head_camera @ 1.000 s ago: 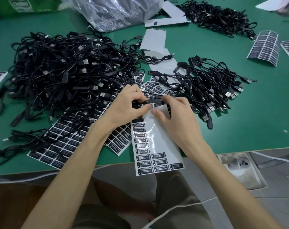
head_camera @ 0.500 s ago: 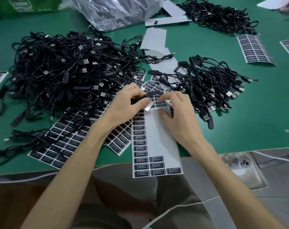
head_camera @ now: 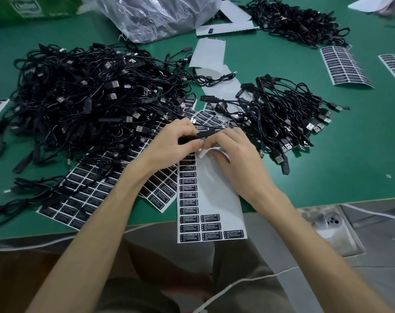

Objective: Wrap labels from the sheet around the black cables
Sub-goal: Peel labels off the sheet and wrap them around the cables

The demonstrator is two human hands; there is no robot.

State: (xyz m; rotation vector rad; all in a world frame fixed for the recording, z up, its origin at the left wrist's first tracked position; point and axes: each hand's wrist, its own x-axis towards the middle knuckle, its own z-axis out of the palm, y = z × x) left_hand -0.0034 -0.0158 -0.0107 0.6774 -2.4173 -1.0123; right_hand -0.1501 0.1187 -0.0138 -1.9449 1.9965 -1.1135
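My left hand (head_camera: pixel 169 143) grips the black controller block of a cable (head_camera: pixel 205 133) just above a label sheet (head_camera: pixel 210 199) that hangs over the table's front edge. My right hand (head_camera: pixel 234 154) pinches a label (head_camera: pixel 202 152) against the block's underside, its white backing side showing. The sheet keeps one column of black labels on its left and a few at the bottom; the rest is bare backing. A big heap of black cables (head_camera: pixel 90 105) lies to the left, a smaller heap (head_camera: pixel 282 114) to the right.
More label sheets lie under the left heap (head_camera: pixel 86 199) and at the far right (head_camera: pixel 345 64). Empty backing sheets (head_camera: pixel 209 55) and a clear plastic bag (head_camera: pixel 158 14) sit at the back, with a third cable heap (head_camera: pixel 298 21). The green table (head_camera: pixel 327 177) ends near me.
The label has come off the sheet and now hangs under the controller block between my fingers. A label sheet at the far right dropped flat onto the table.
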